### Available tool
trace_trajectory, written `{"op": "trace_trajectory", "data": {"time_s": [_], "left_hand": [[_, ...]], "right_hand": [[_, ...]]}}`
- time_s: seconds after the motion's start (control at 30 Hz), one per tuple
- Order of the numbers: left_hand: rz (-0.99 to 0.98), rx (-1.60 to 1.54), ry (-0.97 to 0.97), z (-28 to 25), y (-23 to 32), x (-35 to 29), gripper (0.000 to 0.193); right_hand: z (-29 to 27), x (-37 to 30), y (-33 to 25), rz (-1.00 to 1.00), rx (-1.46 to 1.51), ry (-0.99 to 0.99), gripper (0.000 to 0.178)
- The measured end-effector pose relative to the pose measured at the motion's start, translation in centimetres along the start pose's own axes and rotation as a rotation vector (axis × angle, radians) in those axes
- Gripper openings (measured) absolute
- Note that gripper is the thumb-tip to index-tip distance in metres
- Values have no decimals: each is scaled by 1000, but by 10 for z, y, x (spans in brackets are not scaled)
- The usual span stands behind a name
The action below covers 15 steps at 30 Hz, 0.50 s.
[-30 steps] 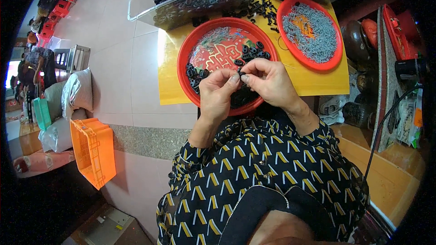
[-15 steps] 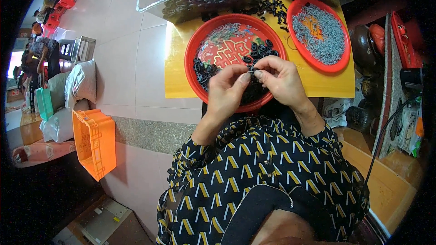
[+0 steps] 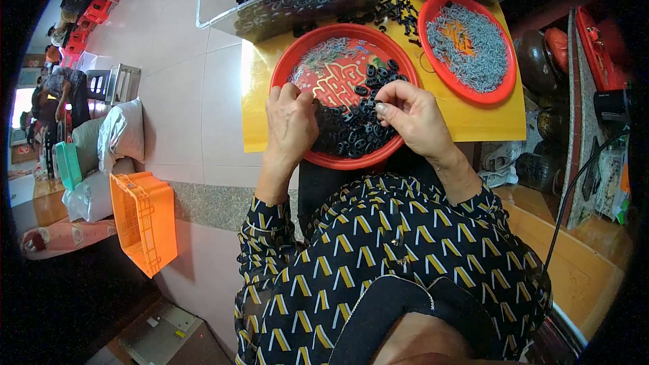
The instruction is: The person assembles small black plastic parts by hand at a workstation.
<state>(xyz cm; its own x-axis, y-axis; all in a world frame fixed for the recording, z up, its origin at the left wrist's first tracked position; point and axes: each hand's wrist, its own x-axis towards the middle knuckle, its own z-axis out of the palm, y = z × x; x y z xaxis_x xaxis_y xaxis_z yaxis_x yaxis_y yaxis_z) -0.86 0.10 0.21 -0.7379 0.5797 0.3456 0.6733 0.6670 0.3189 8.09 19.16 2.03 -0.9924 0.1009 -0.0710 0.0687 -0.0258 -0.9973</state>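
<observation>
A round red tray (image 3: 368, 161) with a patterned bottom holds small black plastic pieces (image 3: 351, 138) with two holes each, plus a patch of grey screws (image 3: 329, 53) on its far side. My left hand (image 3: 292, 120) hangs over the tray's left edge, back upward, fingers curled down among the black pieces. Its fingertips are hidden. Above the tray's right part, my right hand (image 3: 416, 116) keeps thumb and forefinger pinched together; whatever small thing is between them does not show clearly.
A second red tray (image 3: 422, 23) of grey screws stands at the right on the yellow tabletop (image 3: 466, 122). Behind are clear bins (image 3: 297, 10) of black parts, with loose black pegs (image 3: 399, 10) beside them. An orange crate (image 3: 145, 223) and sacks (image 3: 122, 132) sit on the floor leftward.
My hands were together over the tray, fingertips meeting at a small black piece. The left hand has since moved left and turned down to the black pieces; the right has stayed nearly in place.
</observation>
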Motion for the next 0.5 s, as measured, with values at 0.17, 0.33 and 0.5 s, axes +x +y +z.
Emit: {"op": "trace_trajectory", "data": {"time_s": [0.17,0.33,0.5], "left_hand": [[-61,-362,78,-3,5,-1,8],[-482,-1099,-16,-4,30,-10,7],[-423,-1143,88,1,44,-14,7]], "right_hand": [[0,1,-1,60,47,-27,7],[8,3,-6,95,231,-92,8],[18,7,-3,37,283,-77,12]]}}
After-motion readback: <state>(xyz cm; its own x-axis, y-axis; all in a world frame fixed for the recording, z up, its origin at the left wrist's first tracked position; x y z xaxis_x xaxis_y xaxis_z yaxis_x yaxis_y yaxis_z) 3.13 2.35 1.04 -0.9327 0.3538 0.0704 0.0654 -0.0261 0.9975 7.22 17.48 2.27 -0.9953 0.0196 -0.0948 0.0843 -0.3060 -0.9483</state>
